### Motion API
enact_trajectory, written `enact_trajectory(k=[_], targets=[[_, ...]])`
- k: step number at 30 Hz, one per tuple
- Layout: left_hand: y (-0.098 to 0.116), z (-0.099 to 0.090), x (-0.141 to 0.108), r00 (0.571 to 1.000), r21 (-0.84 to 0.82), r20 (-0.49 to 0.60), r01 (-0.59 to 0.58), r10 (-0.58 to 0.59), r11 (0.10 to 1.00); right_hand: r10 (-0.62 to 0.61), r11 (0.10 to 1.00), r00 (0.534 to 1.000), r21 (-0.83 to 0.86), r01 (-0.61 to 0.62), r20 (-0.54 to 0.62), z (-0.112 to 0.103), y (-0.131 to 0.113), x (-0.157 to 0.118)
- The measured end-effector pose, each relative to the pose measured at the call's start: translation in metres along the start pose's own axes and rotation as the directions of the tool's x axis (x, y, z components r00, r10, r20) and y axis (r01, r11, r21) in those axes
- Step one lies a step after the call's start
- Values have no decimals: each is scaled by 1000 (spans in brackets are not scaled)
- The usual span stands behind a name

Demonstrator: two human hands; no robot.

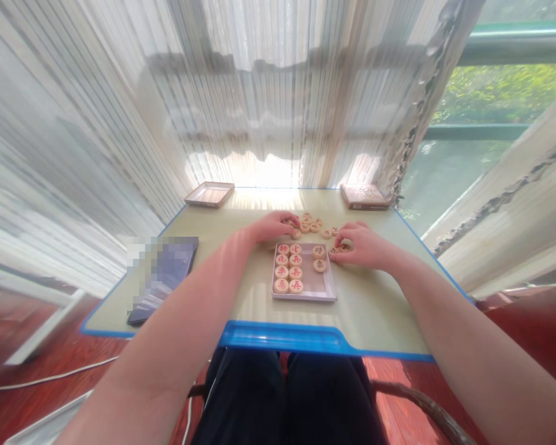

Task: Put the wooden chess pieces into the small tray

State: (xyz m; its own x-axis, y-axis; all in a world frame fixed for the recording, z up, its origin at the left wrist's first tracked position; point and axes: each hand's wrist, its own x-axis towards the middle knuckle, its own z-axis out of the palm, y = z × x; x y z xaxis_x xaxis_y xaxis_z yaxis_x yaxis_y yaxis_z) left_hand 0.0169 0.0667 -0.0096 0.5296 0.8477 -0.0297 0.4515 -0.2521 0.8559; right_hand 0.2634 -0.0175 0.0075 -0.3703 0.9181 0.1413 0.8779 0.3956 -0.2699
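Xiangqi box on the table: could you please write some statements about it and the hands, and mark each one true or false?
1. The open xiangqi box holds eight red-marked pieces in two columns. True.
2. The left hand is on the red-marked pieces. False: the left hand is at loose pieces beyond the box.
3. Two dark-marked pieces lie inside the box, on its right side. True.
4. The right hand is to the right of the box. True.
5. The shallow tray is at the table's far right. False: the shallow tray is far left.

Red-marked cream pieces (295, 272), black-marked cream discs (320, 266), blue-edged pale table (375, 309)
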Motion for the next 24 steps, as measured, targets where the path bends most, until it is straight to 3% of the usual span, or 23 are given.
enact_trajectory(k=[9,13,17,20,24], targets=[[2,1,-1,1000,-3,-26,8,-8,1000,-105,994,994,7,105,13,-2,2,-3],[5,0,-3,1000,-7,-30,9,-10,1000,-100,994,989,32,104,-112,-8,-2,-6],[2,0,-2,1000,5,-18,1,0,1000,-208,973,965,69,221,-159,-11,-20,-14],[-1,-2,-1,1000,11,-22,-13,14,1000,-308,951,942,-9,310,-135,-7,-34,-21],[-1,-4,-2,999,18,26,-37,37,999,-357,930,925,-142,338,-131,0,-41,-24]])
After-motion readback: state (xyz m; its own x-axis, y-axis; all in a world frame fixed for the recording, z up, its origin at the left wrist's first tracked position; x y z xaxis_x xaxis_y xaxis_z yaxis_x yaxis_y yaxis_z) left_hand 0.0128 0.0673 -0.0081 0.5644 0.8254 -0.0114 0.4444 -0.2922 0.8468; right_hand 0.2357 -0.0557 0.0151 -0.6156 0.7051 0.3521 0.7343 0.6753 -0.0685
